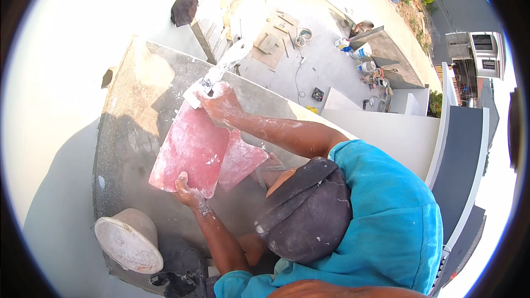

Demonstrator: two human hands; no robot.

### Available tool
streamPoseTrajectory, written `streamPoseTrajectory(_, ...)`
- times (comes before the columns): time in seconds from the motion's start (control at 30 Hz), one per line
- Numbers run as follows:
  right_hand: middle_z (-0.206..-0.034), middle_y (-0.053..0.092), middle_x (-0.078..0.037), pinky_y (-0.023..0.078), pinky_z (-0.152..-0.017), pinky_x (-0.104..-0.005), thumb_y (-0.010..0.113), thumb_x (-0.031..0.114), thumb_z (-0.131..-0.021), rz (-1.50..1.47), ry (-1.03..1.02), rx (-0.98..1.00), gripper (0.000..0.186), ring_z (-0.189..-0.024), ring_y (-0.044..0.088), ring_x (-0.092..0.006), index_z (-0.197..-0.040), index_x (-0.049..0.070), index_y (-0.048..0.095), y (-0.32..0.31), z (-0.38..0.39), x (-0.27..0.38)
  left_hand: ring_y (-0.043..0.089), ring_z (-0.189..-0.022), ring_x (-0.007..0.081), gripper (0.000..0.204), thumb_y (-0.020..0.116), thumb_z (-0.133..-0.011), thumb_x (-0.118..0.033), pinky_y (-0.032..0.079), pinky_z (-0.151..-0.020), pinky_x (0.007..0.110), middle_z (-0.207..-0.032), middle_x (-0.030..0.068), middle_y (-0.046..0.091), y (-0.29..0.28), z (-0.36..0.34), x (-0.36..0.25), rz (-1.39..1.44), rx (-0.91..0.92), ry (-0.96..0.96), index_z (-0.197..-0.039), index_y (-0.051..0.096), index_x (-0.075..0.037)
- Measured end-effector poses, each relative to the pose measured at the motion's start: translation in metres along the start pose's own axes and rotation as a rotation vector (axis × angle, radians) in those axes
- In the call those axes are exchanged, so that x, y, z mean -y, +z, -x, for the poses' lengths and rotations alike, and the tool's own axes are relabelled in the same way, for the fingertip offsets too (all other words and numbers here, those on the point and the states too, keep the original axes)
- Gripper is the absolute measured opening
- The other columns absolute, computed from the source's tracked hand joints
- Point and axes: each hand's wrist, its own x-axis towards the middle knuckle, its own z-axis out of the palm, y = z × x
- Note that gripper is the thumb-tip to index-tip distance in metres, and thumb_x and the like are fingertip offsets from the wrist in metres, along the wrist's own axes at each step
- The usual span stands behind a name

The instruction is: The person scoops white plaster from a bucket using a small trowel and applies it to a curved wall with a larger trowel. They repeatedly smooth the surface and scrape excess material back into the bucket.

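Observation:
Neither of my hands shows. Along the lower edge lies a strip of bare skin (353,290), and I cannot tell whose it is. Close in front, a person in a turquoise shirt (386,215) and dusty dark cap (309,212) bends over a grey ledge. That person's lower hand (190,190) grips a pink plate (193,149) smeared with white. Their upper hand (221,102) holds a white-coated flat tool (207,83) at the plate's far edge. A second pink piece (243,160) sits beside the plate; what supports it is partly hidden.
A whitish bucket (130,240) stands on the grey ledge (124,149), next to dark cloth (179,265). Beyond the ledge's edge lies a lower floor (276,83) with several pails (364,66) and a cable (298,77). A wooden frame (204,41) rises near the pale wall (61,110).

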Motion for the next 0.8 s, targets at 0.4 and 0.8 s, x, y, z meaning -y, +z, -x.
streamPoseTrajectory(0.4,-0.113,0.067,-0.007,0.052,-0.09,-0.0336,0.069,0.019,-0.092,-0.775,0.091,0.402,0.043,-0.104,0.064,-0.0165,-0.129,0.003,0.057,-0.016,0.001,-0.008,0.062,-0.107,0.0271,0.023,0.065,-0.089,-0.007,0.047,-0.095,0.041,-0.109,0.0142,0.069,0.016,-0.001,-0.063,-0.628,0.306,0.344,-0.11,0.067,0.004)
streamPoseTrajectory(0.8,-0.11,0.067,-0.013,0.056,-0.091,-0.0432,0.067,0.013,-0.092,-0.771,0.242,0.378,0.03,-0.102,0.067,-0.0234,-0.116,-0.002,0.057,-0.014,0.016,-0.007,0.028,-0.144,0.0409,0.037,0.08,-0.069,-0.014,0.006,-0.117,0.065,-0.154,0.0201,0.034,0.022,-0.012,-0.057,-1.09,0.335,1.177,-0.105,0.073,-0.023)
